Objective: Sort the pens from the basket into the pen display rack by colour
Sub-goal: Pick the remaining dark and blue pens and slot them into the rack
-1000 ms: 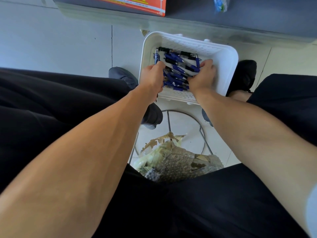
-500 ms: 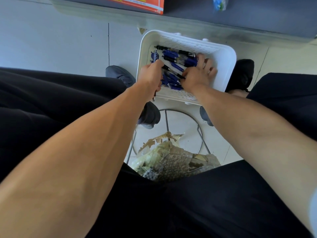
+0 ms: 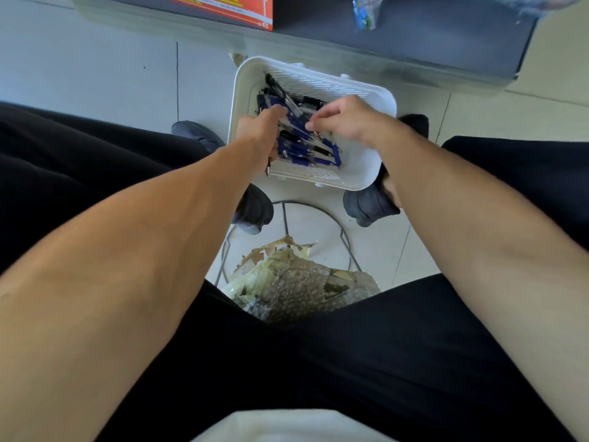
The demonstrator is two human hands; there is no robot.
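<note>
A white plastic basket sits on the floor between my feet. It holds a loose pile of blue and black pens. My left hand is over the basket's left side and grips a bunch of pens; one pen tip sticks out below the fist. Over the middle of the pile, my right hand has its fingertips pinched together on a pen. The pen display rack is not in view.
My shoes stand on the tiled floor on either side of the basket. A wire bin full of crumpled packaging is right below it. A dark shelf with an orange box and a blue packet runs along the top.
My right hand has lifted off the pile, and its spread fingers have drawn into a pinch. The left hand has stayed at the basket's left side with its pens.
</note>
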